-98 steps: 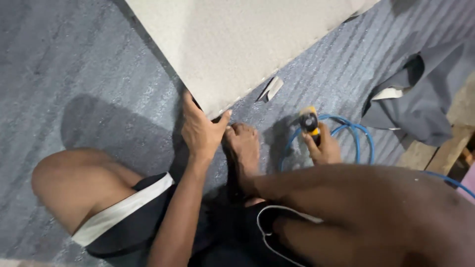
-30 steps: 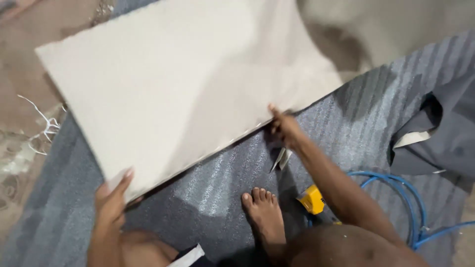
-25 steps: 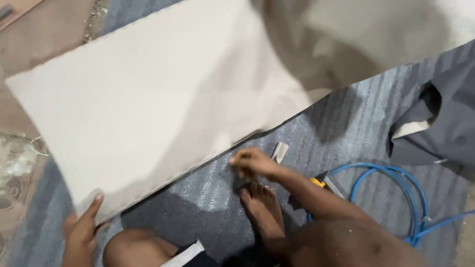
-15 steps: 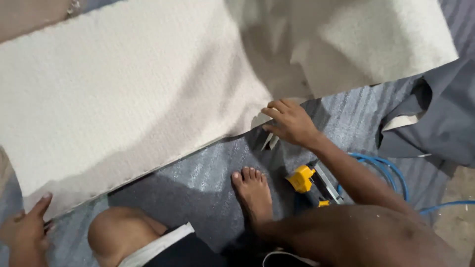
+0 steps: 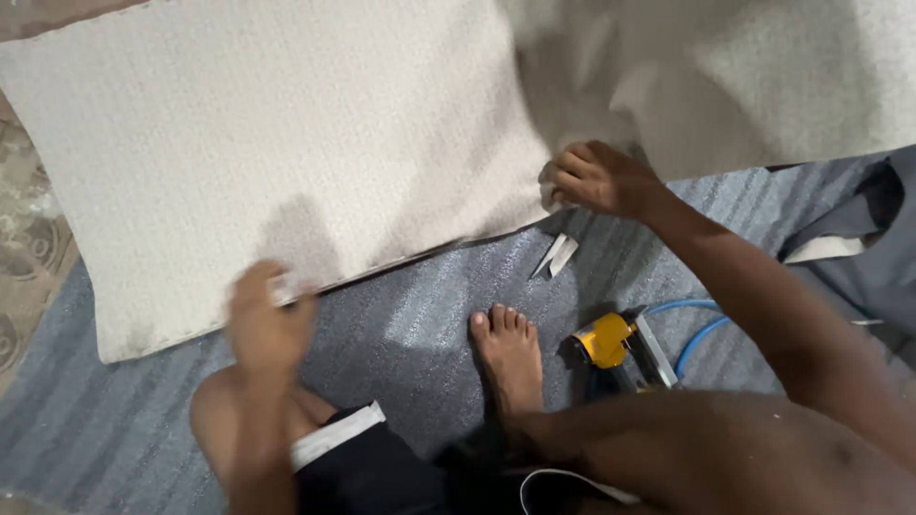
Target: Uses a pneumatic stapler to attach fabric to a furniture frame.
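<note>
A large cream fabric-covered panel (image 5: 286,153) lies flat on the grey striped carpet (image 5: 410,324) ahead of me. My right hand (image 5: 596,179) grips the panel's near edge where loose cream fabric (image 5: 763,76) folds over it. My left hand (image 5: 269,319), blurred by motion, sits at the near edge further left, with something small and pale between the fingers. My bare foot (image 5: 508,348) rests on the carpet between the hands.
A yellow and black staple gun (image 5: 620,348) with a blue air hose (image 5: 697,329) lies right of my foot. A small white scrap (image 5: 555,256) lies near the panel edge. Dark grey cloth (image 5: 863,257) is bunched at the right. Patterned floor (image 5: 24,257) shows at the left.
My left hand has come in from the far left corner to the middle of the panel's near edge. My right hand stays on the edge. The staple gun was set down earlier.
</note>
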